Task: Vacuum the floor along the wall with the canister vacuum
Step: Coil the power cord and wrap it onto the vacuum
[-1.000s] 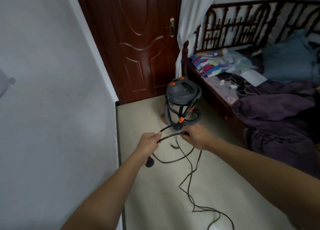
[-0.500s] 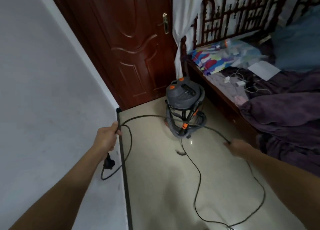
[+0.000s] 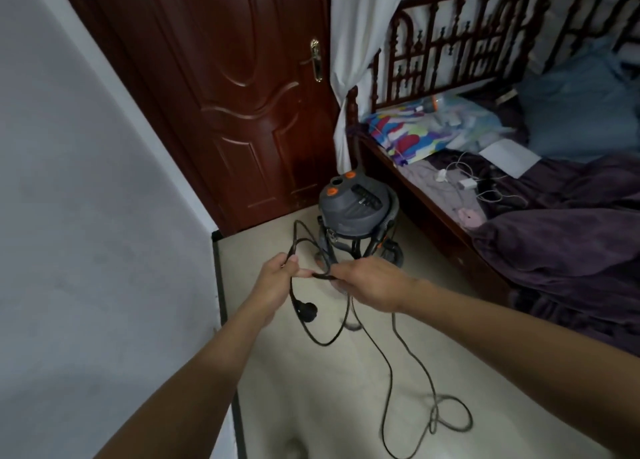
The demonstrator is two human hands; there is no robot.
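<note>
A: What is being held, and where is the vacuum?

B: A black cord (image 3: 388,365) is gripped by both hands in front of the body. The left hand (image 3: 277,282) is clenched on a loop of it, with the plug (image 3: 306,309) hanging just below. The right hand (image 3: 369,282) is closed on the next stretch. The vacuum (image 3: 356,216) is set on the floor (image 3: 311,406) beyond the hands, between the door (image 3: 242,95) and the bed (image 3: 519,216), near the wall (image 3: 86,216).

A: What could go wrong from here?

B: Slack cord is strewn in loose curls across the floor, so it could be stepped on or snagged underfoot. If the cord is pulled hard, the vacuum might be dragged or tipped, since it is judged to be light. Loops could also be knotted as they are gathered.

A: What cannot be made out?

B: No hose or nozzle can be clearly picked out. No socket is shown. The cord's joint to the vacuum is hidden behind the hands. The near floor is cut off by the frame, and the right fingers are mostly covered by the hand's back.
</note>
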